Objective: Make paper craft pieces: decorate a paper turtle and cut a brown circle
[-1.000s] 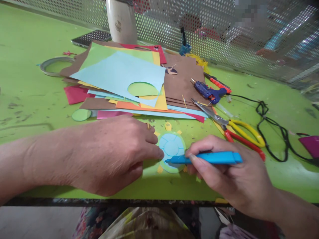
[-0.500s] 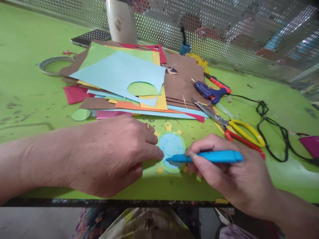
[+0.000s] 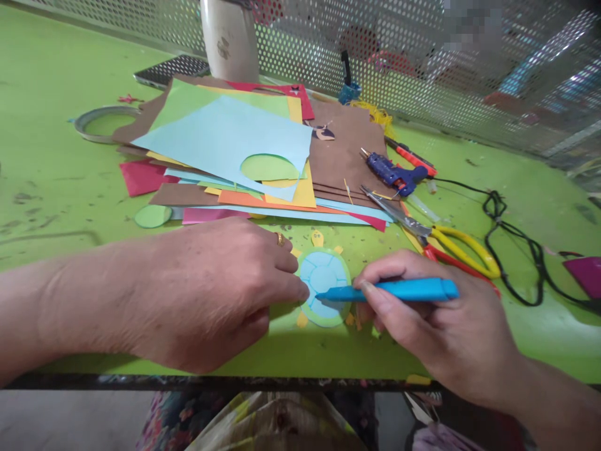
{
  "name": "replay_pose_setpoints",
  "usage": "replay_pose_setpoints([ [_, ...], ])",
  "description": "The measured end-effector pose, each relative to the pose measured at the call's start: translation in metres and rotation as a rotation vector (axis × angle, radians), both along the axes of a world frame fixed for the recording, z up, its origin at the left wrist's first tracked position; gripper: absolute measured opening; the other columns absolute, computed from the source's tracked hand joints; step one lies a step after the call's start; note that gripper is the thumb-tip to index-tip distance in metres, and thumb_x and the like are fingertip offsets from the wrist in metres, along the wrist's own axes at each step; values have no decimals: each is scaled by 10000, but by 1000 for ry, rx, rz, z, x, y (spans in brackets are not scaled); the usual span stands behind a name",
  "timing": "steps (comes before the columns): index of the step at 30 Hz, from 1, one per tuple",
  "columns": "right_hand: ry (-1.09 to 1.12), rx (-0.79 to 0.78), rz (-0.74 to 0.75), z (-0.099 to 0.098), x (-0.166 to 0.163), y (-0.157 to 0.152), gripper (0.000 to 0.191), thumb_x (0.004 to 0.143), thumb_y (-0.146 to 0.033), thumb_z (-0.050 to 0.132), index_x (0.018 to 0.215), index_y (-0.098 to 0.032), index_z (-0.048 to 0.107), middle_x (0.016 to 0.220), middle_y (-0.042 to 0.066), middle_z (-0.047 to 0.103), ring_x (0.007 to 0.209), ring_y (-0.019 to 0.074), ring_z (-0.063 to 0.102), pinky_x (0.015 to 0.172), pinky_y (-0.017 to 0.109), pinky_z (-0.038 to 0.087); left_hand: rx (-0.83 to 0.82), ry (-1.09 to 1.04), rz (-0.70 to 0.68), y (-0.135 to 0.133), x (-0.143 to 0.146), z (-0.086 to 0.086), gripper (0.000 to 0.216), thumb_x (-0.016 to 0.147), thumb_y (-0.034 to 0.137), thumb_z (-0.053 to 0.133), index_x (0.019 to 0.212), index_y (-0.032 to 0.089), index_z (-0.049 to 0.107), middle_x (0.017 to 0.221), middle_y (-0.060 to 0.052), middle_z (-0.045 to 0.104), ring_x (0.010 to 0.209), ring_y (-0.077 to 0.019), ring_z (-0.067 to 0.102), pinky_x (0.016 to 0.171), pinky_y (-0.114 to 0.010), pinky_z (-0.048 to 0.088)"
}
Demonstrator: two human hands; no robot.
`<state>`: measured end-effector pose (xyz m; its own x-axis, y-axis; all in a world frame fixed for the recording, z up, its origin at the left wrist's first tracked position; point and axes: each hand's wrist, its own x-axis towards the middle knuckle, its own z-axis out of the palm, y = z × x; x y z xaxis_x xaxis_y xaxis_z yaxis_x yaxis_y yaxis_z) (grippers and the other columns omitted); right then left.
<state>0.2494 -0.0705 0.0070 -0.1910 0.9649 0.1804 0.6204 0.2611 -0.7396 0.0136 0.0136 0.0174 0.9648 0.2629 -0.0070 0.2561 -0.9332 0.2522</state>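
Observation:
A paper turtle point(image 3: 323, 274) lies flat on the green table, with a light blue shell on a green oval and yellow head and feet. Blue lines divide its shell into panels. With curled fingers, my left hand point(image 3: 201, 288) holds down the turtle's left edge, index fingertip on it; a gold ring is on one finger. My right hand point(image 3: 432, 313) grips a blue marker pen point(image 3: 404, 290) between thumb and fingers. The pen's tip touches or hovers just over the lower left of the shell; I cannot tell which.
Behind the turtle lies a pile of coloured paper sheets point(image 3: 206, 131). Pliers with red and yellow handles point(image 3: 462, 247), a blue glue gun point(image 3: 397, 172) and its black cord point(image 3: 493, 250) lie at right. A tape ring point(image 3: 79, 125), phone point(image 3: 164, 70) and white container point(image 3: 230, 44) sit farther back.
The pen tip has moved slightly up and to the right over the shell, with my right hand shifting along. More blue line shows at the lower left. My left hand stays put.

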Motion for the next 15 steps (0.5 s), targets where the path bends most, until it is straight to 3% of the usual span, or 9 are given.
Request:
replay_pose_setpoints([
  [10, 57, -20, -9, -1, 0, 1, 112, 885, -202, 648, 778, -233, 650, 574, -69, 649, 438, 78, 583, 416, 155, 485, 5, 6, 6, -1, 2, -1, 199, 763, 105, 549, 820, 257, 663, 744, -22, 647, 693, -216, 588, 560, -338, 455],
  [15, 233, 9, -99, -1, 4, 0, 101, 903, -204, 637, 812, -233, 668, 617, -28, 668, 499, 132, 625, 411, 218, 505, -5, 8, 12, 0, 1, 0, 163, 764, 108, 557, 784, 251, 634, 742, -14, 633, 693, -214, 587, 566, -345, 458],
])
